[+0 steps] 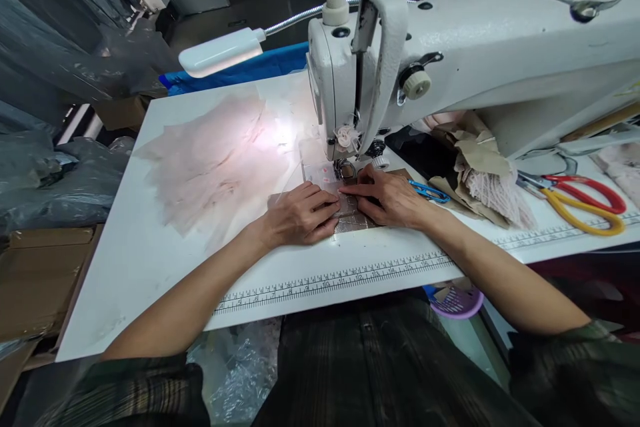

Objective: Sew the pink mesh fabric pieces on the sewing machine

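A white sewing machine [450, 53] stands over the table, its presser foot [344, 170] just beyond my hands. My left hand [305, 213] lies on the work in front of the foot, palm down, fingers laid flat and slightly bent. Bent fingers of my right hand [393, 197] are closed at the edge of a thin sheer fabric piece [345, 203], close to the foot; the fingertips are partly hidden. Under both hands is a brownish-grey plate or backing [357, 221]. To the left, pale pink sheer fabric pieces [215, 160] lie loosely piled.
Blue thread snips [429, 191] lie right of my right hand. Beyond them are fabric scraps [480, 173] and scissors with red and yellow handles [583, 203]. A lamp [223, 52] hangs over the pile. A ruler strip [330, 283] runs along the table's front; a purple basket [457, 303] sits below.
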{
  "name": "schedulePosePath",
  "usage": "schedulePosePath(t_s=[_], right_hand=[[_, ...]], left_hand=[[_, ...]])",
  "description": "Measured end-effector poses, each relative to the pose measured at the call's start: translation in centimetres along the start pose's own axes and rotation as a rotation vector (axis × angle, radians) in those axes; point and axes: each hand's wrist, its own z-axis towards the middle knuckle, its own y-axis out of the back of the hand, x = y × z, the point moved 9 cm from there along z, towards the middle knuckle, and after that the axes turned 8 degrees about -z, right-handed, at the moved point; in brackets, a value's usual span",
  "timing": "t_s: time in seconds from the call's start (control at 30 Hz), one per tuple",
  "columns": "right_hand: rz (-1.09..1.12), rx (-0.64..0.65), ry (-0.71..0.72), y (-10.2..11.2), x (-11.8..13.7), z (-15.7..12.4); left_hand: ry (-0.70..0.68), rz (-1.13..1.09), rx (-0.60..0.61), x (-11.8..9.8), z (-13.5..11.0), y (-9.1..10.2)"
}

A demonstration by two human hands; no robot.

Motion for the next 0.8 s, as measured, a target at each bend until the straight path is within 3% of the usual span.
schedulePosePath(t_s=[0.53,0.8], right_hand=[[0.025,-0.02,0.111,0.49,0.64,0.03],[-0.086,0.015,0.061,0.12,0.57,-0.11]], left_hand=[[-0.033,-0.019,-0.067,0.1,-0.48,0.4],[0.037,-0.026,0.003,0.6,-0.42,-0.03]])
